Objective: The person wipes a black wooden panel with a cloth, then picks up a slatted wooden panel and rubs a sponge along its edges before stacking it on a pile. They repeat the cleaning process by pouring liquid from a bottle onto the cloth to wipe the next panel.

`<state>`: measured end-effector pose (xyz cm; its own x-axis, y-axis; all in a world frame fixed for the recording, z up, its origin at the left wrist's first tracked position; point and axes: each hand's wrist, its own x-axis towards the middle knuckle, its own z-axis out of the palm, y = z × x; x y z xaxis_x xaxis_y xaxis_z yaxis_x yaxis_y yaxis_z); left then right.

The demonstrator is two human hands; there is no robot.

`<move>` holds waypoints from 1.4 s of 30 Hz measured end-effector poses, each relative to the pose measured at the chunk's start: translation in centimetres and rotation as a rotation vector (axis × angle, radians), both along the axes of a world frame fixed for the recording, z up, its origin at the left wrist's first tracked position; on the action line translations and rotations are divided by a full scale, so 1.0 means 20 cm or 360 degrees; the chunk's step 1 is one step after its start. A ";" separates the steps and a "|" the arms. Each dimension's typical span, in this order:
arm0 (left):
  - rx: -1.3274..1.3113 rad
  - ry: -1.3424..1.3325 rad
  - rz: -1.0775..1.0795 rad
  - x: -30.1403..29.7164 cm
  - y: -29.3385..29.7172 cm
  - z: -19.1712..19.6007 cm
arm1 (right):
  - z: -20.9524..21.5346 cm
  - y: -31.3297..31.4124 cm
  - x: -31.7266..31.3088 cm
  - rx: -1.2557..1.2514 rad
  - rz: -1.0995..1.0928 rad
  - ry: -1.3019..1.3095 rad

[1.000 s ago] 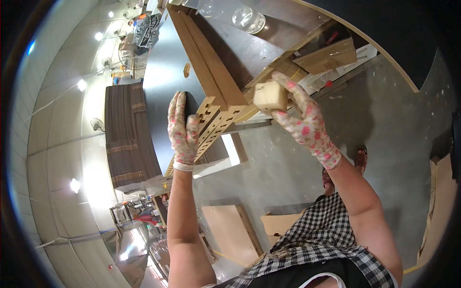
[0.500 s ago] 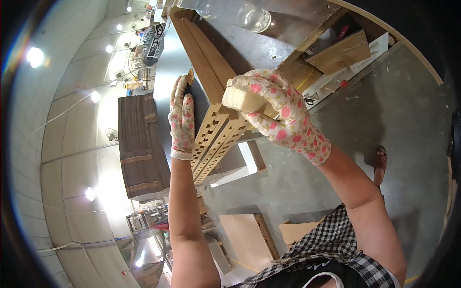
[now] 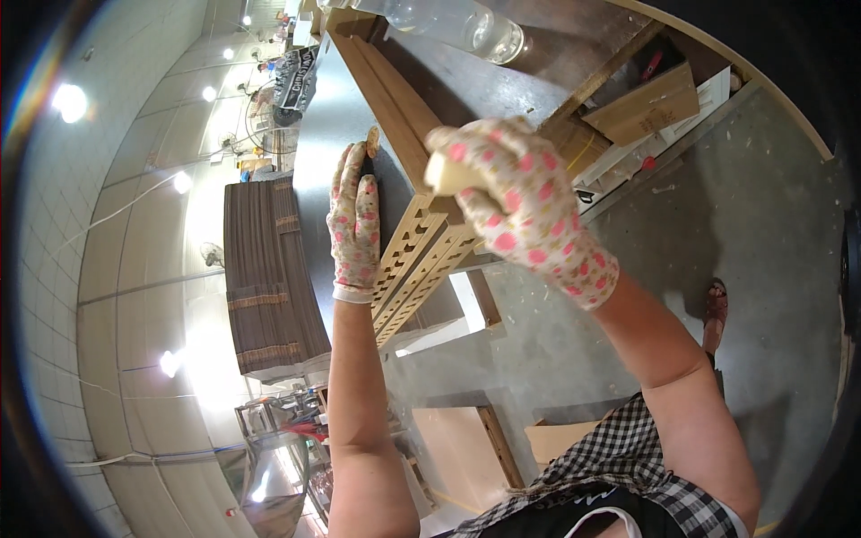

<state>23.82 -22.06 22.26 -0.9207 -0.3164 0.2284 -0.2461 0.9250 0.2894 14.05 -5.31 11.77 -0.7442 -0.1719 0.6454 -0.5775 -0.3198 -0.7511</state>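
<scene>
Both of my hands wear white gloves with pink flowers. My right hand [image 3: 529, 202] is closed around a pale cream block [image 3: 445, 174], held at the near corner of a stack of wooden-edged boards [image 3: 395, 108]; motion blurs the fingers a little. Whether the block touches the edge, I cannot tell. My left hand [image 3: 356, 229] lies with fingers stretched out on the dark flat panel [image 3: 336, 108] that forms the stack's face. A small tan patch shows by its fingertips, its kind unclear. Rows of notches run along the boards' ends [image 3: 414, 242] below the hands.
Clear bottles [image 3: 493, 38] lie on a dark surface beyond the boards. A shelf with cardboard [image 3: 650, 103] stands to the right. Brown stacked sheets [image 3: 265, 278] are at left. A flat board [image 3: 457, 448] lies on the grey floor [image 3: 556, 350]. Someone's foot [image 3: 716, 309] shows at right.
The right hand and its block have shifted slightly up and turned, so less of the block shows. The left hand stays flat on the panel. The whole view has moved a little.
</scene>
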 end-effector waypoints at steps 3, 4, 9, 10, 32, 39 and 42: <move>-0.0109 -0.0027 0.0019 0.02 0.01 0.01 | 0.00 0.06 -0.01 -0.0126 0.0027 -0.0034; -0.0066 -0.0021 0.0031 0.02 0.01 0.01 | 0.02 0.06 0.00 -0.0191 0.0008 -0.0012; -0.0047 -0.0001 -0.0002 0.00 0.00 0.01 | 0.03 0.00 0.06 0.0058 0.0169 0.0062; -0.0048 -0.0003 0.0000 0.00 0.00 0.00 | 0.01 -0.01 0.05 0.0040 0.0136 0.0061; -0.0082 0.0033 0.0038 0.00 0.02 0.01 | 0.02 0.00 0.06 0.0189 -0.0105 0.0077; -0.0105 0.0018 0.0087 0.01 0.01 0.01 | 0.10 0.04 0.12 0.0073 0.0159 -0.0061; -0.0109 0.0025 0.0079 0.00 0.02 0.01 | 0.05 0.01 0.05 0.0145 -0.0023 -0.0332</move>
